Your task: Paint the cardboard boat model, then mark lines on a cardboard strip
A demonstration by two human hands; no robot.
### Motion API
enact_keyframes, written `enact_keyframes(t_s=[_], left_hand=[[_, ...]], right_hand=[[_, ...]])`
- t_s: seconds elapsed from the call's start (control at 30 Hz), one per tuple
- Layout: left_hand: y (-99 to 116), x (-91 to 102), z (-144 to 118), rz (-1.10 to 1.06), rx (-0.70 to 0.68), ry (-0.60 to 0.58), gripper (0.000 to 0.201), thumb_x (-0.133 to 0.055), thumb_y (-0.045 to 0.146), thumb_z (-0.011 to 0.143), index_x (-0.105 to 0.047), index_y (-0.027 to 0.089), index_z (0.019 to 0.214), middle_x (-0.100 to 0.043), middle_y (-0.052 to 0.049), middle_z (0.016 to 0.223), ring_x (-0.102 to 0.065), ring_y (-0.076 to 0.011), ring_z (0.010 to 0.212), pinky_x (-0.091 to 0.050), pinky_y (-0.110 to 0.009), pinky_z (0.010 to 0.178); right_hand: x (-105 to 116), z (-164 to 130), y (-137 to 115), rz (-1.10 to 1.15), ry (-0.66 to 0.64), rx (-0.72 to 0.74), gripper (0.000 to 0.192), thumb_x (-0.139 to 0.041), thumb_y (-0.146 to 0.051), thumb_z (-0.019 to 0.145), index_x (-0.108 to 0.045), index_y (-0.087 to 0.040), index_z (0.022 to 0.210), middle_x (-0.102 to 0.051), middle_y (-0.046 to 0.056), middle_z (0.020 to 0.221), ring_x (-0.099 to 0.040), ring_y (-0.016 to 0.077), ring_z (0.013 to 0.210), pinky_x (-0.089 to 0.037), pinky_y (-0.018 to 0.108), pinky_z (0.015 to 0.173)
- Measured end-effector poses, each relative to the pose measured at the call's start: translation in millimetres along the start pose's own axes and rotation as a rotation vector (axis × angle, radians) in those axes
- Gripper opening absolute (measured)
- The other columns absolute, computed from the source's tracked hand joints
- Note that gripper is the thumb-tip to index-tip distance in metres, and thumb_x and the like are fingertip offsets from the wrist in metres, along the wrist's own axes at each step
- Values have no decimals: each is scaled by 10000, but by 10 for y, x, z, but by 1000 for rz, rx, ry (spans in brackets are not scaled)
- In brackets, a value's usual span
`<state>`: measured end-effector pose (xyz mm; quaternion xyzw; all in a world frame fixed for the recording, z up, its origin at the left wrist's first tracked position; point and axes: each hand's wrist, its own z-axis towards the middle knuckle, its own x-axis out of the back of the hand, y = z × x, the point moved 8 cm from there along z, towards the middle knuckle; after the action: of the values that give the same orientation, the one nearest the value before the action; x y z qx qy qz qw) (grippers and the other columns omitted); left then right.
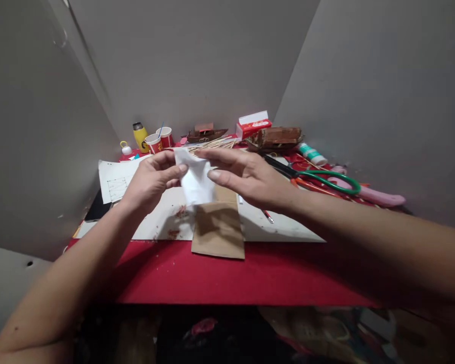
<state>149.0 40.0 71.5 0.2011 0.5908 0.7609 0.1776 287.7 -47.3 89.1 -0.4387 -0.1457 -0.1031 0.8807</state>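
Note:
Both hands hold a small white piece of paper [195, 181] up above the red table [212, 275]. My left hand [151, 179] pinches its left edge between thumb and fingers. My right hand [246, 177] grips its right edge, fingers stretched over the top. Directly below the paper lies a brown cardboard piece [219, 230] on a large white sheet [284, 227] with reddish stains.
At the back stand a yellow bottle [140, 136], two red paper cups [159, 140], a red-and-white box [253, 125], two brown boat models [276, 137] and thin wooden sticks [212, 145]. Green-handled scissors [318, 177] and a pink object [379, 196] lie right. Grey walls close in on three sides.

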Motion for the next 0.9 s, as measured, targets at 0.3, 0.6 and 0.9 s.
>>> enact_keyframes(t_s=[0.3,0.6,0.9], left_hand=[[-425,628,-835,871,-217,63,185,-566,207,779,-744,228,824,-654,-57,830,-611,-200,788,-481,-338,719],[-648,208,-1080,916,-31,-195,175,-511,234,904,-674,225,839,-677,-73,875,-624,-209,839,-490,-358,780],[-738,-103,-821,913,-38,-327,140,-502,135,842,-607,226,825,-641,-65,895,-596,-189,821,-477,-330,757]], right_hand=[[496,-816,276,-88,233,-202,284,-670,-321,859,-703,-303,1140,-740,45,1135,-699,254,1064,-565,480,968],[408,-972,673,-199,76,-271,218,-617,-433,874,-720,-364,1053,-752,12,1064,-713,276,939,-601,493,788],[333,-1055,694,-248,-15,-302,255,-582,-505,879,-699,-426,1093,-755,-6,1063,-723,274,830,-594,459,578]])
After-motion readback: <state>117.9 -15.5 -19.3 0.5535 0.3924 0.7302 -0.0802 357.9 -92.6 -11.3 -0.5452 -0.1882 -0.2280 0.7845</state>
